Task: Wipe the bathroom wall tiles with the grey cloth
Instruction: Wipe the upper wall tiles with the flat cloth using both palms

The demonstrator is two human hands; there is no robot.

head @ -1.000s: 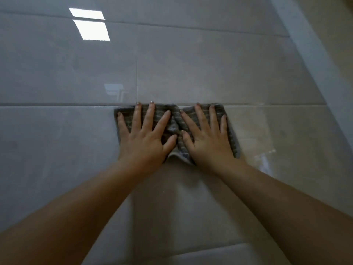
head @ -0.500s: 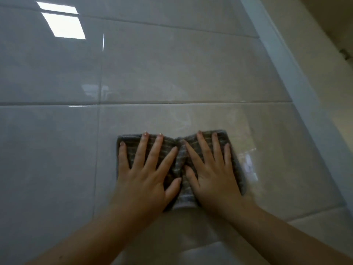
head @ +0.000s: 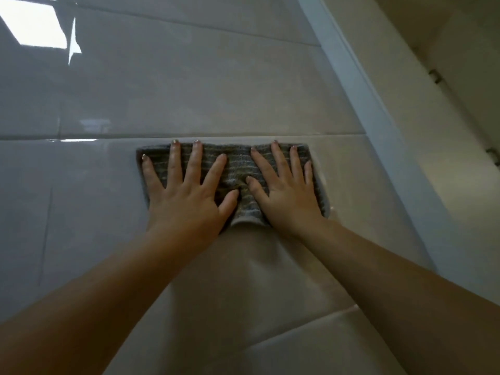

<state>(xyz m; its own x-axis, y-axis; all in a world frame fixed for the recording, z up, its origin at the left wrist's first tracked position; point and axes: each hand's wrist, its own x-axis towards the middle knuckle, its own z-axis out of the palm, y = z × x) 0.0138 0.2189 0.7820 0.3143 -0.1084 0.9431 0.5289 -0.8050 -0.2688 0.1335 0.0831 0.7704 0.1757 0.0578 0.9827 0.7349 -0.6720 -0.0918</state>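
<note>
A grey striped cloth (head: 238, 169) lies flat against the glossy beige wall tiles (head: 189, 85), its top edge just under a horizontal grout line. My left hand (head: 186, 196) presses on the cloth's left half with fingers spread and straight. My right hand (head: 286, 196) presses on its right half the same way. The two thumbs nearly meet over a bunched fold in the cloth's middle. Most of the cloth is hidden under my palms.
A pale blue-white vertical trim strip (head: 359, 85) bounds the tiles on the right, with a cream wall (head: 422, 131) beyond it. A bright window reflection (head: 35, 28) sits on the tiles at the upper left. Grout lines cross the wall.
Both hands and the cloth slid down the tile half a second ago, then back up to the grout line and a little to the right. The view has swung right, showing more trim.
</note>
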